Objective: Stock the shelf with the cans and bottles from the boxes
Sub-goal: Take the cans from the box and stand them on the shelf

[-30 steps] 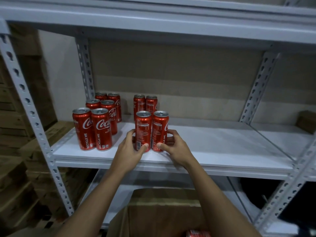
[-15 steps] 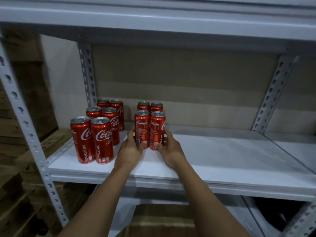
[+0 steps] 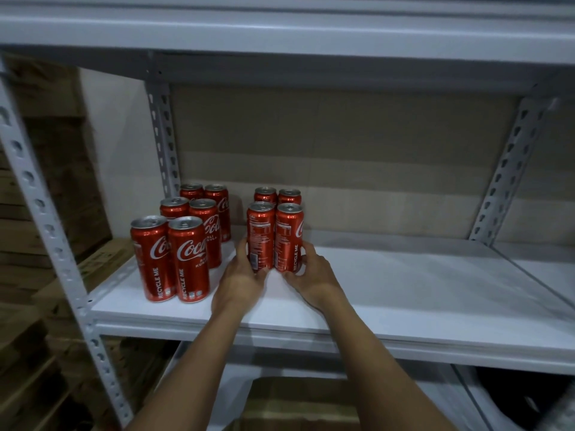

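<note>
Hands round two upright "RECYCLE ME" Coca-Cola cans on shelf.

To your right of the four-can cluster the white shelf board lies bare all the way to the rear post, with open height up to the shelf above. To your left, six cans block the corner. Between the two groups a narrow gap runs back; your left hand sits at its mouth, your right hand on the open side.
</note>
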